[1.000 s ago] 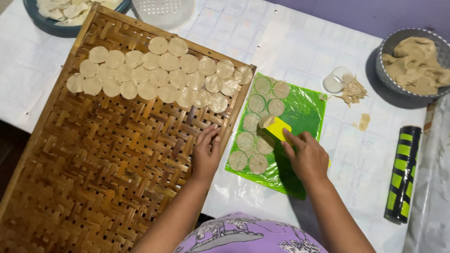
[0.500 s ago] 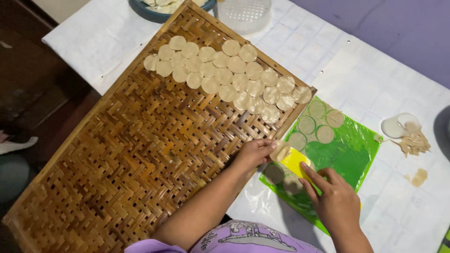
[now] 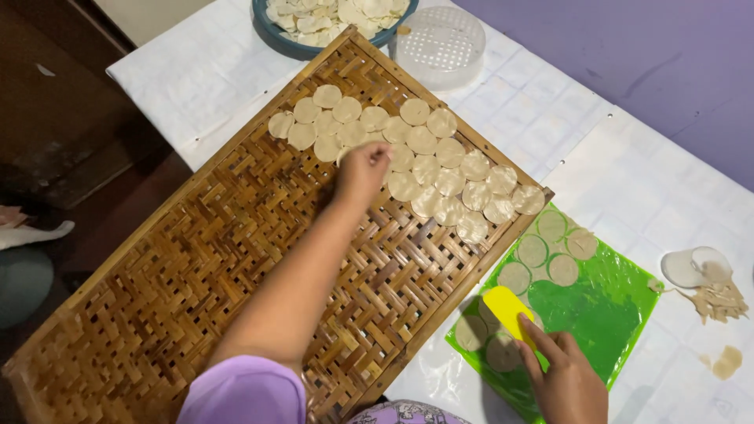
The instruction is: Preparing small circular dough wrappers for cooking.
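Observation:
A large woven bamboo tray lies across the white table. Two rows of thin pale dough rounds cover its far end. My left hand reaches out over the tray and rests at the near edge of those rounds, fingers curled; whether it holds a round is hidden. My right hand grips a yellow scraper on a green plastic sheet. Several more dough rounds lie on that sheet, some under the scraper's tip.
A blue bowl of pale pieces and a white perforated lid stand beyond the tray. Dough scraps and a round lie on the white cloth at right. Dark floor drops away at left.
My left hand has travelled from the green sheet's edge across the tray to the rows of rounds. My right hand stays on the scraper. The view has swung left.

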